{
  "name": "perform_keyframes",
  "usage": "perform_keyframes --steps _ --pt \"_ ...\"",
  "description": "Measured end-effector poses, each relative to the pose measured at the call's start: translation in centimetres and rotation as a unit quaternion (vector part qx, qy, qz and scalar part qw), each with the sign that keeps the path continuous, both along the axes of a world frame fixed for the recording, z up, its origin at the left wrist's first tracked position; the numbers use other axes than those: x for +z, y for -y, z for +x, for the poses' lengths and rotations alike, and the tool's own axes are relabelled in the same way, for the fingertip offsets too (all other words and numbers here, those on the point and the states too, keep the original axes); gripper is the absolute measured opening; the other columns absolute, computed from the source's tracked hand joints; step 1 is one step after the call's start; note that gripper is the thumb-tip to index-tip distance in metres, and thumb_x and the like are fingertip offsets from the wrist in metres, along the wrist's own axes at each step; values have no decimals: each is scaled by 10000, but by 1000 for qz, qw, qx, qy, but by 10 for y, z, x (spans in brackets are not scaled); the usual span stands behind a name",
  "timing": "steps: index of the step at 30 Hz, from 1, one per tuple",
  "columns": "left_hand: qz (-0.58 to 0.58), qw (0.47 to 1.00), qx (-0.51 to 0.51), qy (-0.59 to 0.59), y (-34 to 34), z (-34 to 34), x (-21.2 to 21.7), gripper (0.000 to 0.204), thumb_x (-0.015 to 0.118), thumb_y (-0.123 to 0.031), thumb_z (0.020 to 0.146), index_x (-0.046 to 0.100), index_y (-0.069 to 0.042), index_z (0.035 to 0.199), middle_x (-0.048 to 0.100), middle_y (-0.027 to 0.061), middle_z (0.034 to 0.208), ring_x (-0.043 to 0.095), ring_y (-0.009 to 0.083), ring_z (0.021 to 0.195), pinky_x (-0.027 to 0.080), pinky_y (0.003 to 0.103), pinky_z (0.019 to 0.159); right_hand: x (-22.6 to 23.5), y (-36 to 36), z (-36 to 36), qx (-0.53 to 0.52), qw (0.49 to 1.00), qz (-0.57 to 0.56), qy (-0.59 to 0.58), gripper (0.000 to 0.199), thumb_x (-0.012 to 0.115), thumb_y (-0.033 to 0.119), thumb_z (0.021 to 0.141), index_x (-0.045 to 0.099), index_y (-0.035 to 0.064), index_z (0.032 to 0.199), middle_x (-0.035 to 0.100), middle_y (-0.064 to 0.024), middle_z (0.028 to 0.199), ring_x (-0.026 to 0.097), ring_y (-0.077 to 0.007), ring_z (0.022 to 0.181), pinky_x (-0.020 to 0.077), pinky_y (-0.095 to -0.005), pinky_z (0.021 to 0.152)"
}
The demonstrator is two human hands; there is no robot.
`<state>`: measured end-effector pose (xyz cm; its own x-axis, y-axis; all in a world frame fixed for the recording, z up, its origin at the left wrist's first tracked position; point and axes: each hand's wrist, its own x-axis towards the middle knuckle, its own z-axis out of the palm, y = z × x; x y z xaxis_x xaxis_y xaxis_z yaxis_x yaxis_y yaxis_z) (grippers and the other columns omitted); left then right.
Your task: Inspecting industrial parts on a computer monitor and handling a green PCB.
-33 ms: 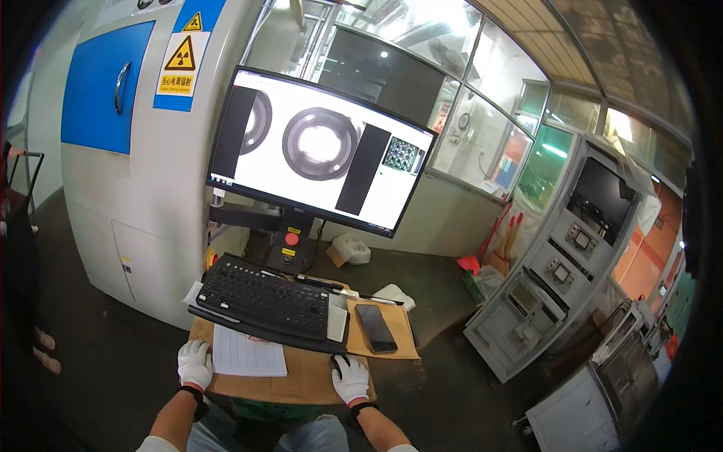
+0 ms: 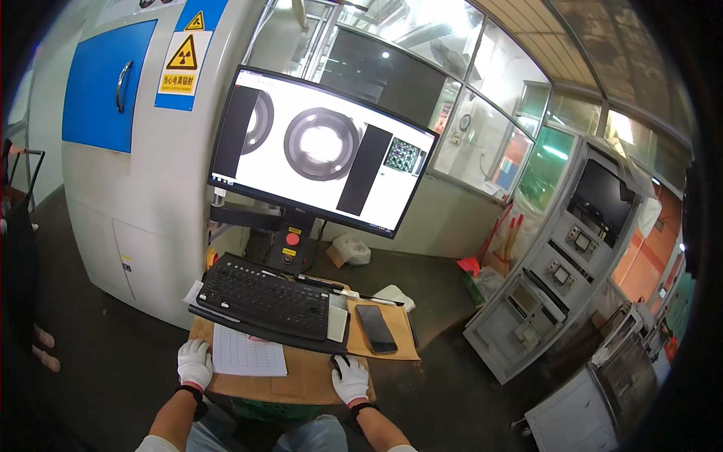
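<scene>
Nothing has shifted: both gloved hands (image 2: 194, 363) rest as before on the cardboard-topped stand (image 2: 301, 384).

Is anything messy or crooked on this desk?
A little: the black keyboard sits slanted on the brown cardboard-covered desk, jutting past its left edge, and the black phone lies tilted. Nothing looks spilled or broken.

Both hands (image 2: 195, 364) wear white knit gloves with reddish cuffs; dark wristbands; pale blue trousers.
</scene>
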<state>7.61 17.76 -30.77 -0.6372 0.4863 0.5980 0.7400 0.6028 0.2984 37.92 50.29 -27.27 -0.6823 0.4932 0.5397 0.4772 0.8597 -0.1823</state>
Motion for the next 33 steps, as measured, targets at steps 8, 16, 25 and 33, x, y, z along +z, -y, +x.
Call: perform_keyframes --steps 8,16,25,33 --pt "-8 1000 1 7 1 0 3 282 666 -208 834 692 -100 1094 661 105 1199 577 340 1208 430 492 1069 -2 1 -1 -13 999 -23 33 439 683 317 883 669 200 1306 669 -172 1136 641 -411 1029 533 -541 865" --pt "0 1000 -1 -1 1 3 13 248 667 -213 825 690 -107 1049 659 87 1156 588 313 1190 436 475 1055 -9 -5 -2 -1 1000 0 20 442 683 319 896 657 195 1319 654 -182 1205 640 -418 1047 525 -539 902" --pt "-5 1000 9 -2 0 2 8 246 663 -222 833 695 -112 1051 661 92 1165 588 315 1192 436 473 1056 1 1 -1 -20 998 -8 54 454 686 324 893 657 202 1330 660 -182 1206 640 -412 1064 518 -543 914" --pt "-8 1000 9 3 -1 3 11 251 667 -224 832 698 -114 1056 666 93 1162 586 320 1198 437 476 1058 -7 -3 0 -17 999 14 42 464 682 321 892 641 210 1341 659 -180 1215 645 -410 1063 522 -541 909"
